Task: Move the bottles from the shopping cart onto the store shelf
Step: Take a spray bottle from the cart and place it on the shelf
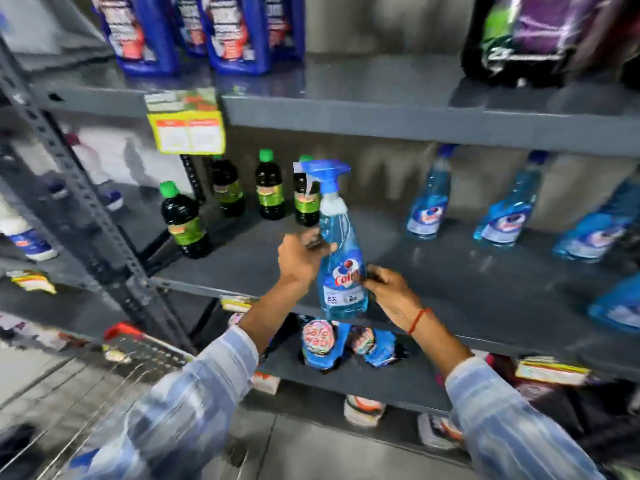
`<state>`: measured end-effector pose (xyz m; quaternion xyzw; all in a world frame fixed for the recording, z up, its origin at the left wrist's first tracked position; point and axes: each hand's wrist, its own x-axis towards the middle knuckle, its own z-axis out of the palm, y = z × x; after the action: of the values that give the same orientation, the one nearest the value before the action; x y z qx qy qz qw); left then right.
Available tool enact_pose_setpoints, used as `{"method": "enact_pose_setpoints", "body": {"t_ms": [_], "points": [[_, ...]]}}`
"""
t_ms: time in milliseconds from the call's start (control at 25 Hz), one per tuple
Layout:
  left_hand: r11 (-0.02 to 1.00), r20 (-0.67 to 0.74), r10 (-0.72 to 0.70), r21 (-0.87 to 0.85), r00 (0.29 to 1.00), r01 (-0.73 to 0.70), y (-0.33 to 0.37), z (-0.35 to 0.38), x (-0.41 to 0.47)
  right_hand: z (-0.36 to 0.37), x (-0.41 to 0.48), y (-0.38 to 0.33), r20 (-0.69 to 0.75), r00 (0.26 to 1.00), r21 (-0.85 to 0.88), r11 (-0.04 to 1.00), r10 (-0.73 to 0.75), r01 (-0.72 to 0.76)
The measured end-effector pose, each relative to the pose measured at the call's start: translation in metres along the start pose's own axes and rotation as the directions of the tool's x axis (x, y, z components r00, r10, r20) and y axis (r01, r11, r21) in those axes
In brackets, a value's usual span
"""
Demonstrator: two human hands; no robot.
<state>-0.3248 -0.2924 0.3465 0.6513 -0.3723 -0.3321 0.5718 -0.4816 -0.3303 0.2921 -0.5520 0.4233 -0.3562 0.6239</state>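
Observation:
A blue spray bottle (341,258) with a blue trigger head stands upright at the front edge of the grey middle shelf (450,271). My left hand (301,258) grips it on its left side near the upper body. My right hand (388,292) holds its lower right side by the label. The wire shopping cart (114,368) with a red handle sits at the lower left, its contents blurred.
Several dark bottles with green caps (270,188) stand left on the same shelf; several blue bottles (429,202) stand right. Blue jugs (239,32) and a dark pack (526,36) sit on the shelf above. Blue pouches (322,341) lie below. A yellow tag (188,128) hangs down.

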Motion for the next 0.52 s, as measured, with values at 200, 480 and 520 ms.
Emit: {"method": "enact_pose_setpoints", "body": {"t_ms": [200,480,520], "points": [[0.996,0.143,0.067,0.04,0.987,-0.074,0.009,0.103,0.0,-0.095,-0.012,-0.001,-0.146,0.989,0.047,0.999,-0.008,0.015],[0.989,0.237,0.122,0.055,0.964,-0.139,0.02,0.224,-0.009,-0.199,-0.02,0.007,-0.301,0.954,0.187,0.979,-0.022,0.082],[0.988,0.269,0.133,0.035,0.954,-0.148,0.021,0.24,-0.011,-0.212,-0.021,0.007,-0.326,0.945,0.209,0.973,-0.022,0.095]]}}
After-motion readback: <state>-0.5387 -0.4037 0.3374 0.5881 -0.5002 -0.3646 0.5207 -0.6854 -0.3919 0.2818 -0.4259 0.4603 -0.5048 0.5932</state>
